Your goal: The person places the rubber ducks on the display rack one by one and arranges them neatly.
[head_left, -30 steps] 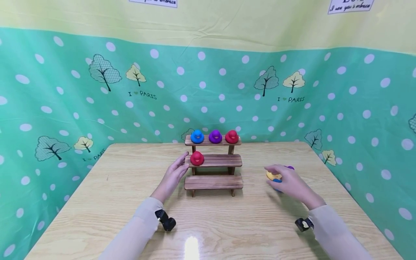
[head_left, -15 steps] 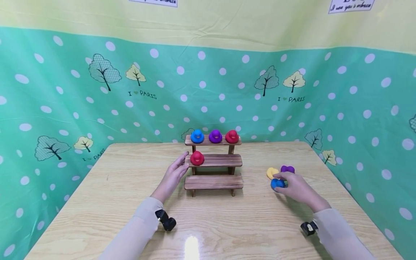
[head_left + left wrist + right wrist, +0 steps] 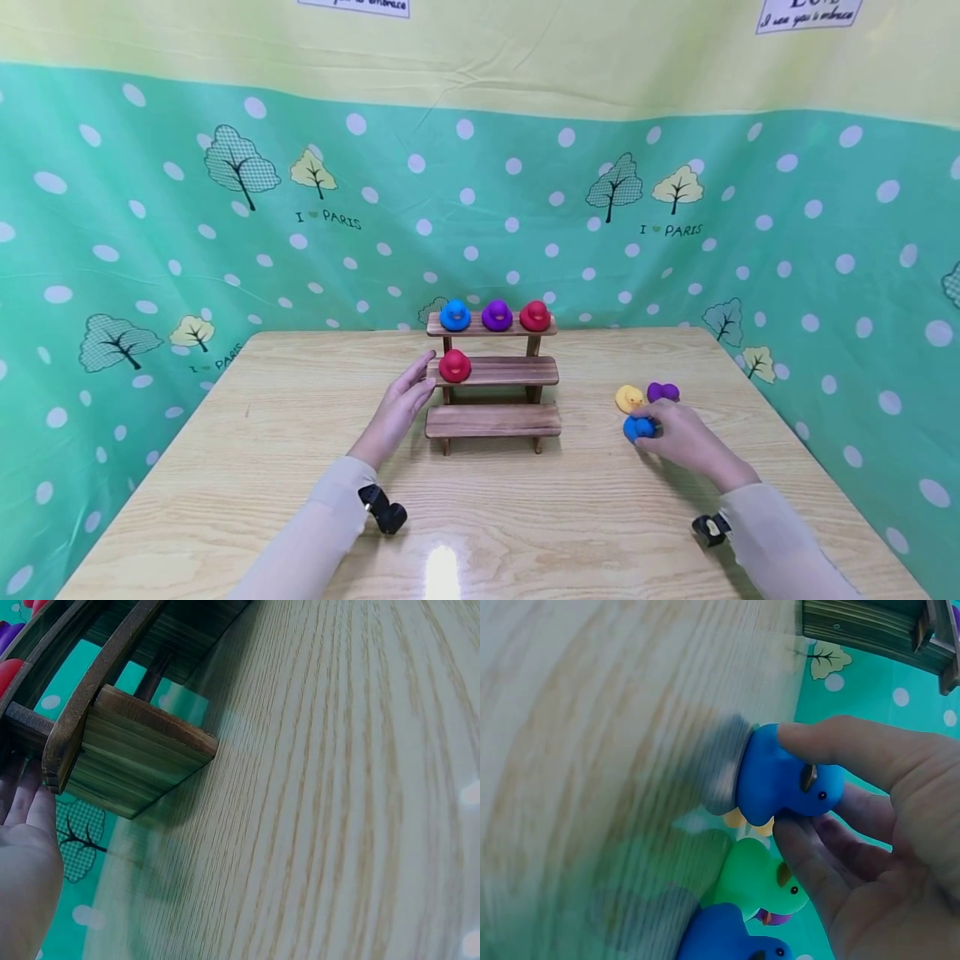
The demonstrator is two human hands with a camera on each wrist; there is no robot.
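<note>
Between thumb and fingers, my right hand (image 3: pixel 682 439) pinches a blue rubber duck (image 3: pixel 784 776) low at the tabletop. A yellow duck (image 3: pixel 629 398) and a purple duck (image 3: pixel 663 392) sit just behind it. The right wrist view also has a green duck (image 3: pixel 754 881) and a second blue duck (image 3: pixel 724 934) close by, which my hand hides in the head view. My left hand (image 3: pixel 395 414), fingers extended, is at the left end of a three-tier wooden stand (image 3: pixel 492 421), holding nothing. Its fingertips are right at the middle tier's edge.
On the top tier stand a blue duck (image 3: pixel 455 316), a purple duck (image 3: pixel 497 316) and a red duck (image 3: pixel 535 316). Another red duck (image 3: pixel 454 366) sits at the left of the middle tier. A dotted green curtain (image 3: pixel 337 242) encloses the wooden table (image 3: pixel 225 467) behind and at the sides.
My right hand has moved slightly right and down from over the yellow and blue ducks, and now grips the blue one, which has turned a little. The left hand has stayed put.
</note>
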